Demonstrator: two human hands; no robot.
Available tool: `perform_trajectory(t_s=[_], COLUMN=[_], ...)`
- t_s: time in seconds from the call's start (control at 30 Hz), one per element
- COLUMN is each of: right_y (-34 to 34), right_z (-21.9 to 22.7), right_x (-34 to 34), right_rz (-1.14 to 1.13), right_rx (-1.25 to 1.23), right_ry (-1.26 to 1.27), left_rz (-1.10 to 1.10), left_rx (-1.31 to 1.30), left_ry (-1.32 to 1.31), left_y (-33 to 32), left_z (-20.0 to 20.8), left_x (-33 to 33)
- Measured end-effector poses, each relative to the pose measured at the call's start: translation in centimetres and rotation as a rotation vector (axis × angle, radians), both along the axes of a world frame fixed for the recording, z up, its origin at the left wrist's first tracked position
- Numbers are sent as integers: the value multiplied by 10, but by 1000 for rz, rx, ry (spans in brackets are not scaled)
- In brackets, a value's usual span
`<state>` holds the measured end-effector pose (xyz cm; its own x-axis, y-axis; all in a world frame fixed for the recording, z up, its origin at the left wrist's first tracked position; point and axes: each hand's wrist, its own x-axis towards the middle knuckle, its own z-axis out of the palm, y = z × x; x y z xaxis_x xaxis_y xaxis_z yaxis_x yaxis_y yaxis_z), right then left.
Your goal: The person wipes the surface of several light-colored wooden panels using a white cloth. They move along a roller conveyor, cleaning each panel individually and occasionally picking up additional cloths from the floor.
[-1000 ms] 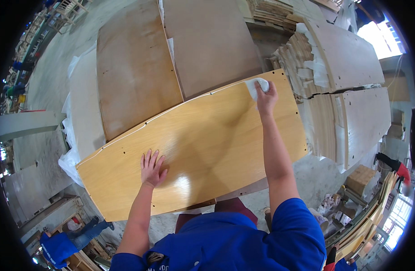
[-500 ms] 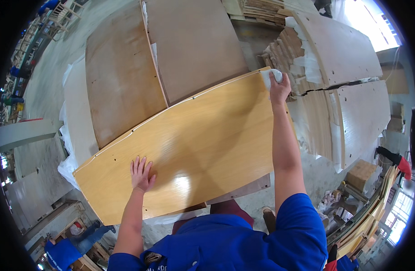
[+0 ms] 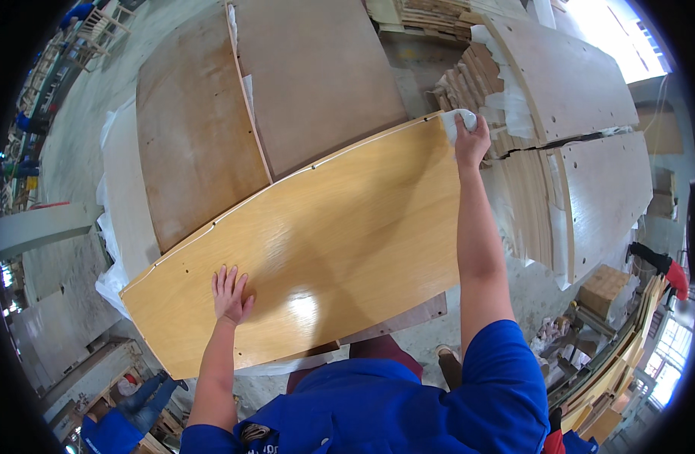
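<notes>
A long, glossy yellow wooden panel (image 3: 347,227) with a curved far edge lies slantwise in front of me. Along that edge runs a thin white strip (image 3: 272,186), with a few small dark holes near it. My left hand (image 3: 229,296) rests flat on the panel's left part, fingers spread. At the far right corner my right hand (image 3: 472,140) is closed on a white cloth (image 3: 465,116), pressed over the panel's edge. Part of the cloth is hidden beneath the fingers, and its exact material is hard to tell.
Beyond the panel lie a brown board (image 3: 200,129) and a greyish board (image 3: 317,76). Stacks of curved boards (image 3: 601,197) stand to the right, with white wrapping between them. Plastic wrapping (image 3: 113,265) hangs at the left. A person in blue (image 3: 120,427) is at the lower left.
My right hand and the cloth have shifted slightly right and toward the far corner. My left hand remains flat on the panel. The view has shifted a little.
</notes>
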<state>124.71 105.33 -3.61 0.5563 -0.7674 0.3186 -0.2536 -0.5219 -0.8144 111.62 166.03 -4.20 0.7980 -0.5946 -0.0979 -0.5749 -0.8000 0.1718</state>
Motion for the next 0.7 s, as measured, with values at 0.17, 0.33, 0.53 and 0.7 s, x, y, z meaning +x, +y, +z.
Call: perform_trajectory(t_s=[0.17, 0.33, 0.53, 0.7], right_y=[3, 2, -1, -9], right_z=[8, 12, 15, 15], right_x=[-4, -9, -11, -28], right_rz=[13, -11, -6, -14], right_rx=[48, 2, 11, 41], right_ry=[116, 149, 159, 176], left_rz=[-3, -8, -16, -33], left_rx=[36, 33, 25, -1], left_ry=[-1, 1, -10, -28], left_y=[0, -1, -1, -1], left_z=[3, 3, 1, 0], left_x=[-4, -2, -2, -1])
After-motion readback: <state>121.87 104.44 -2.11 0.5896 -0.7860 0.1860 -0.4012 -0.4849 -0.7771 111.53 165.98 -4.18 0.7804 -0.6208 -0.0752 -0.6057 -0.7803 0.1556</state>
